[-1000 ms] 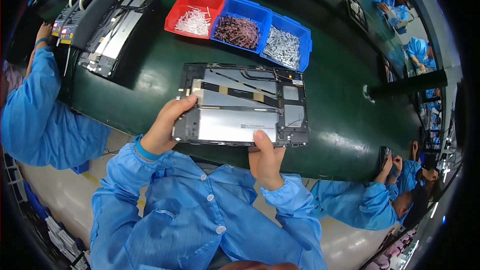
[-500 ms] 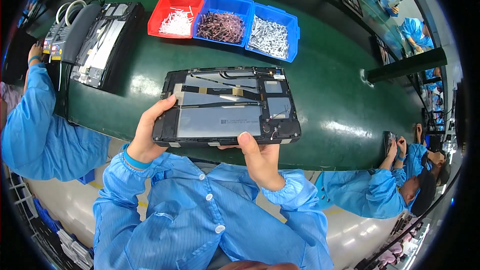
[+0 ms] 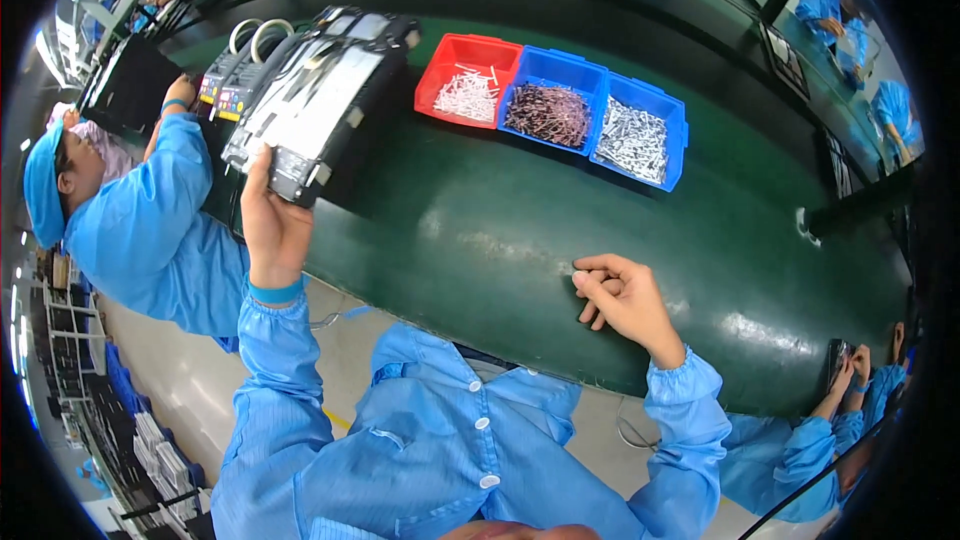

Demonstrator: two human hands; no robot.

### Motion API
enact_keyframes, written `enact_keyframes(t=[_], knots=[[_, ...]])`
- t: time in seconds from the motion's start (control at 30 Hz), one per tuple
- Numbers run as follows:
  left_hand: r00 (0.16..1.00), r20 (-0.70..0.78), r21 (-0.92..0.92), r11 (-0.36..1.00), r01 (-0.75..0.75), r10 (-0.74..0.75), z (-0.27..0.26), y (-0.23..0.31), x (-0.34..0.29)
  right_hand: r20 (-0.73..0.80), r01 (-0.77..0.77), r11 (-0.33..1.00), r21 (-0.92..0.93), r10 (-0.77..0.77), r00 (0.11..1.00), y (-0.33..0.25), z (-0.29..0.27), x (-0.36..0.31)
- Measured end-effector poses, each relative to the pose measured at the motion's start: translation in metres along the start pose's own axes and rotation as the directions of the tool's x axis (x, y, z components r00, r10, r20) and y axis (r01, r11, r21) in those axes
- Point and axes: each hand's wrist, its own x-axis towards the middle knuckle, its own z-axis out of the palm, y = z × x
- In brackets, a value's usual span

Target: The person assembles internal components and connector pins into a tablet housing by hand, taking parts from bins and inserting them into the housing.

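My left hand grips the near end of an opened tablet, thumb on top. The tablet is tilted, its silvery battery area bright with glare and its frame black. It hangs over the place where another opened unit lay, hiding what is beneath; whether the two touch I cannot tell. Over the green table, my right hand is apart from the tablet. Its fingers are loosely bent, with a gap between thumb and forefinger, and nothing shows in them.
Joined bins stand at the back: a red bin with white pieces, a blue bin with brownish pieces, another blue bin with black-and-white pieces. Grey devices with pale loops stand at left, beside a co-worker. Others work at right.
My left hand has carried the tablet left and away from me, over the unit at the left. My right hand has let go of the tablet and moved right. The view has shifted left.
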Motion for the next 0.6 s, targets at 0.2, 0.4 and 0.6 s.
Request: enact_keyframes(t=[0.2,0.4,0.6], knots=[[0.997,-0.04,-0.061,0.996,0.063,-0.066,-0.031,-0.005,0.041,0.024,0.025,0.999,-0.039,-0.024,0.999,0.0,-0.001,-0.001],[0.996,-0.073,-0.037,0.998,0.047,-0.05,-0.039,-0.011,0.055,0.043,0.027,0.999,-0.037,-0.025,0.999,0.0,-0.001,-0.002],[0.98,0.006,0.245,0.95,0.191,-0.199,-0.019,0.015,0.036,0.041,0.02,0.999,-0.028,-0.019,0.999,0.003,-0.001,-0.003]])
